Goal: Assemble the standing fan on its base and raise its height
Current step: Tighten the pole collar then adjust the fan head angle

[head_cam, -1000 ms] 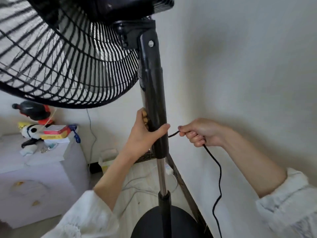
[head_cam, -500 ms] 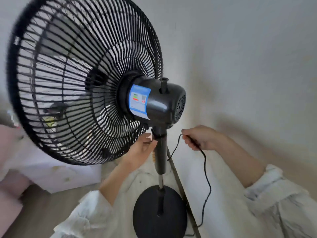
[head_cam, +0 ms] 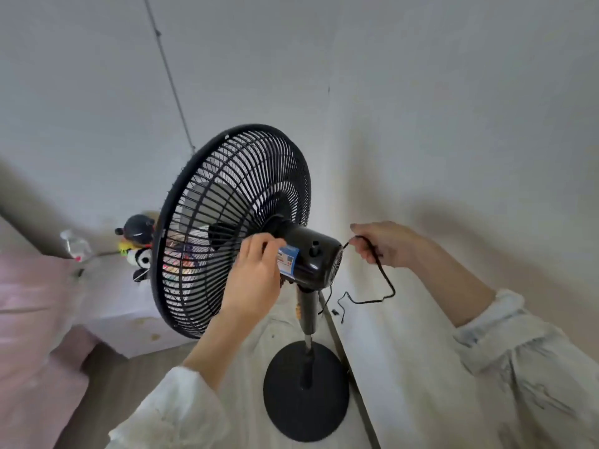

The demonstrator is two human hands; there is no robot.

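Note:
The black standing fan stands upright on its round black base (head_cam: 306,406). Its pole (head_cam: 307,314) rises from the base to the motor housing (head_cam: 312,259), which bears a blue label. The grille (head_cam: 227,228) faces left. My left hand (head_cam: 254,277) rests against the left side of the housing next to the grille, fingers curled; whether it grips anything I cannot tell. My right hand (head_cam: 384,244) pinches the black power cord (head_cam: 382,280), which loops down beside the pole, to the right of the housing.
A white wall (head_cam: 453,157) rises just right of the fan. A white cabinet (head_cam: 107,306) to the left carries plush toys (head_cam: 137,244) and a plastic bottle (head_cam: 76,246). Pink bedding (head_cam: 29,319) lies at the far left. The floor is wood.
The view has pulled back and up, so the whole fan shows. My left hand left the pole and rose to the motor housing. My right hand kept hold of the cord.

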